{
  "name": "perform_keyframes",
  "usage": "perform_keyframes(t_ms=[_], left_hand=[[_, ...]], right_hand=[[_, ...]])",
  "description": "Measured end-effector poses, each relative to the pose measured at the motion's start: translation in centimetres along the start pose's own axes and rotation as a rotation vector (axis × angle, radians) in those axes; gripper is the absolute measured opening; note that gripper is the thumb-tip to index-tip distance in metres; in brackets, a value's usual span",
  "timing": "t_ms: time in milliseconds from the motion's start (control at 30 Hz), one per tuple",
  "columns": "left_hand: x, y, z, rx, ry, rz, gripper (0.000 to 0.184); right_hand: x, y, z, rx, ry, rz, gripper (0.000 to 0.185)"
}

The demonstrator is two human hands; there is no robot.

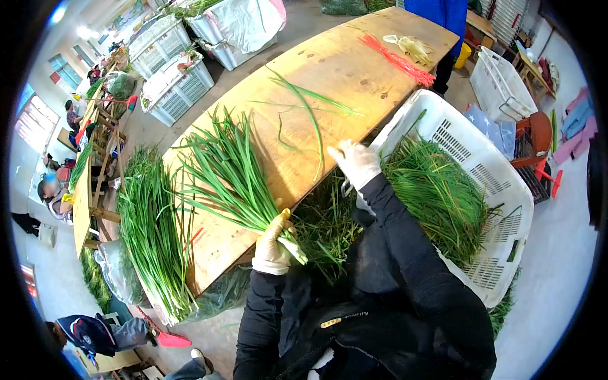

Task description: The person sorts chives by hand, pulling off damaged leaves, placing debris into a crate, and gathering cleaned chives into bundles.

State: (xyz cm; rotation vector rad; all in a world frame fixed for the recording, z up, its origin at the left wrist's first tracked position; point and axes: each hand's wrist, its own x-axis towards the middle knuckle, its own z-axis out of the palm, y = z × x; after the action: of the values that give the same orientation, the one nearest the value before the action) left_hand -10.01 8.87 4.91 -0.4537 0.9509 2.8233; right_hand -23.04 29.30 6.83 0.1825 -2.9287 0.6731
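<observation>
One fanned, thin-bladed grn bunch (235,177) in gloved L grip (272,245)

A bunch (234,168) is lying across the table (348,60), its base sitting in the left hand (272,246) at the near edge. A pile (149,234) is lying to its left on the same table; loose stalks (296,92) are lying beyond it to the right, strips (400,61) at the far end. The right hand (358,164) is hovering between loose stalks and crate (487,275), where a heap (437,196) is resting
</observation>
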Motion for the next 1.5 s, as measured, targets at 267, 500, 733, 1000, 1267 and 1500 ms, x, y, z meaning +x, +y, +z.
perform_keyframes(t_ms=[267, 500, 733, 1000, 1267, 1500], left_hand=[[-0.3, -0.5, -0.4, 0.045, 0.049, 0.023, 0.040], [-0.4, -0.3, -1.0, 0.032, 0.027, -0.007, 0.044], [0.0, -1.4, -1.1, 0.071, -0.055, 0.060, 0.047], [-0.6, -1.2, 0.4, 0.247, 0.022, 0.048, 0.050], [-2.0, 2.2, -0.6, 0.043, -0.055, 0.007, 0.043], [-1.0, 11.0, 4.1, 0.450, 0.046, 0.306, 0.023]], right_hand=[[-0.8, -1.6, 1.9, -0.028, -0.120, -0.027, 0.050], [-2.2, 0.7, 2.9, 1.188, -0.600, 0.162, 0.022], [-6.1, -0.8, 2.7, 1.906, -1.024, 0.141, 0.030], [-9.3, -2.4, 3.3, 1.317, -1.091, -0.048, 0.016], [8.0, 7.0, -0.3, -0.141, 0.195, 0.103, 0.030], [12.7, 9.0, -1.0, -0.466, 0.050, -0.143, 0.022]])
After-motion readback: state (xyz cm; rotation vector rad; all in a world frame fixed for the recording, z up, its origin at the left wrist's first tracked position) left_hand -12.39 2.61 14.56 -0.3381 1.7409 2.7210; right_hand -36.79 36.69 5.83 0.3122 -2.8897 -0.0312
